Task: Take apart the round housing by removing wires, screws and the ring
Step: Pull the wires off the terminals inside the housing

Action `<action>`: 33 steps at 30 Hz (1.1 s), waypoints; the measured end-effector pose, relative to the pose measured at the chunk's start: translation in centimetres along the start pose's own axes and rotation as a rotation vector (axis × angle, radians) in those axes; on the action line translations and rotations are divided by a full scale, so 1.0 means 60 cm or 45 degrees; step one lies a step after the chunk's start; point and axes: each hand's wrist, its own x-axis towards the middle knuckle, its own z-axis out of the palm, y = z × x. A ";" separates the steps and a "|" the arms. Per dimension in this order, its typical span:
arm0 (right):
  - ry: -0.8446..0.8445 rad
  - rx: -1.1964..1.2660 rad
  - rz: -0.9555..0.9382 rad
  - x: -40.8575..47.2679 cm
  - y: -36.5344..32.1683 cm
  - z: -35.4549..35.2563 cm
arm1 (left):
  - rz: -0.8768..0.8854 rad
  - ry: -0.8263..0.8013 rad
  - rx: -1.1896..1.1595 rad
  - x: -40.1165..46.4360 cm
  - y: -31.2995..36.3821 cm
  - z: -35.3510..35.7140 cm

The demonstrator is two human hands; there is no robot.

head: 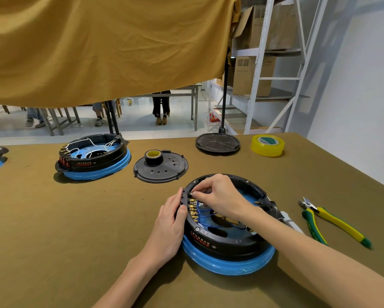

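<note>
The housing (227, 227) is sitting at the near middle of the table (64, 218), black rim on a blue ring (228, 261); everything else is placed from it.

Far left of it and further back, a second housing (92, 157) with white wires is waiting. Just behind the housing, a black lid (161, 166) is carrying a tape roll (153, 156).

The left hand (171, 225) is pressing against the housing's left wall, fingers laid along the outside and thumb curling against the rim, bracing it. If that brace is slackening, the housing could be sliding on the cloth as the other hand pulls.

The right hand (220, 196) is reaching over the rim, fingertips pinching something small at the topmost brass terminals (193, 207); exactly what, I cannot tell. A blue wire (205, 215) is running from these terminals. Tugging sideways could be bending a terminal or snapping the wire, and a loosened screw could be dropping through the housing's openings.

Right of the housing, pliers (333, 221) are lying unused; behind them, yellow tape (267, 145).
</note>
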 end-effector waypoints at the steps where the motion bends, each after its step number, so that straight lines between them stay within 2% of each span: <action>1: -0.006 -0.006 -0.003 0.000 -0.001 -0.001 | 0.000 -0.001 -0.003 0.000 0.000 0.000; 16: 0.063 -0.066 0.065 -0.014 -0.004 -0.012 | 0.012 -0.039 0.012 -0.002 0.005 -0.008; 20: -0.069 -0.185 0.003 -0.020 -0.014 -0.019 | 0.021 -0.041 0.052 0.000 0.002 -0.008; 25: -0.201 -0.217 0.090 -0.022 -0.023 -0.020 | 0.040 -0.049 0.072 0.001 0.002 -0.010; 30: -0.224 -0.137 0.157 -0.011 -0.030 -0.020 | 0.043 -0.064 0.052 0.000 0.004 -0.011; 33: -0.159 -0.124 0.167 -0.013 -0.029 -0.013 | 0.037 -0.081 0.054 0.001 0.004 -0.013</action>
